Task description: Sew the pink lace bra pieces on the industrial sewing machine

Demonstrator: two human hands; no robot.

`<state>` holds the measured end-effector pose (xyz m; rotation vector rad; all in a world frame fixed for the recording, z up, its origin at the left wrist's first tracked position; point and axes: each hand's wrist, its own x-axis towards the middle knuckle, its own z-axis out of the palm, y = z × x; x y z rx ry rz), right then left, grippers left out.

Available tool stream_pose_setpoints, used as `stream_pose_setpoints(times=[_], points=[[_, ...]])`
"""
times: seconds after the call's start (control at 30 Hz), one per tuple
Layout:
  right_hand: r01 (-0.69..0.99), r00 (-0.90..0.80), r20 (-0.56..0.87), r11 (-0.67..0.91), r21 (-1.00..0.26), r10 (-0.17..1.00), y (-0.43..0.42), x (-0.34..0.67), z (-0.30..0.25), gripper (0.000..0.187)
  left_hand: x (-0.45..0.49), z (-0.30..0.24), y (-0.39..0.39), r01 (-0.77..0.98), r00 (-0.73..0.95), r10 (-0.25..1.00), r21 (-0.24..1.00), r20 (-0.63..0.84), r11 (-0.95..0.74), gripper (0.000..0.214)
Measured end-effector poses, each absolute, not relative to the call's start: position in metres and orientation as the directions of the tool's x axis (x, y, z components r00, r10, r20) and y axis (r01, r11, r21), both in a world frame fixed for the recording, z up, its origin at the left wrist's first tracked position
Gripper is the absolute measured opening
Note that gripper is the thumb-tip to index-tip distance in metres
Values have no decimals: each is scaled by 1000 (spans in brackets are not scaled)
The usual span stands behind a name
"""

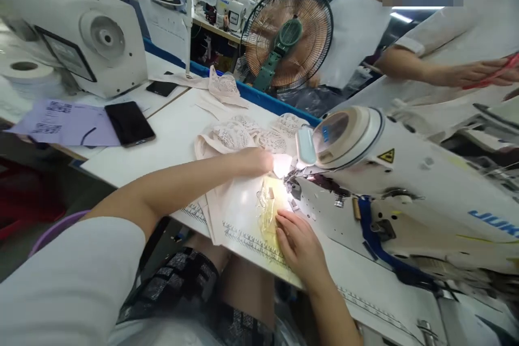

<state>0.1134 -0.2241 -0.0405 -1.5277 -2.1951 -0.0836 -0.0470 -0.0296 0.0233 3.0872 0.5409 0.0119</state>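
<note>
My left hand [257,162] is closed at the edge of a pale beige lace bra [235,134], just left of the sewing machine's needle area. A small white piece [281,165] shows brightly under the lamp beside those fingers. More of the bra's plain fabric hangs over the table's front edge. My right hand [298,235] lies flat with fingers stretched, its fingertips on a yellow translucent sheet [270,221] taped to the table. The sewing machine [421,173] stands to the right, its presser foot [288,175] partly lost in glare.
A black phone [130,123] lies on a purple printed sheet [60,124] at left, near a second machine [81,32]. Behind the blue table edge [259,96] stands a large fan [287,38]. At upper right, a person's hand [466,74] holds something red.
</note>
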Motion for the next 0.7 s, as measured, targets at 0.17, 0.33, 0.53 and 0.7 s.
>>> stream_pose_setpoints(times=[0.17, 0.33, 0.53, 0.7], points=[[878, -301, 447, 427, -214, 843, -224, 118, -47, 24, -89, 44, -38, 474, 876, 480, -112, -40, -873, 23], [856, -318, 491, 468, -220, 811, -223, 120, -53, 27, -164, 49, -51, 715, 675, 732, -159, -95, -681, 26], [884, -302, 449, 423, -197, 841, -223, 122, -57, 34, -206, 23, -62, 754, 652, 756, -59, -64, -655, 44], [873, -368, 451, 469, -133, 813, -223, 130, -64, 35, -183, 7, -59, 681, 719, 695, -198, -2, -705, 38]])
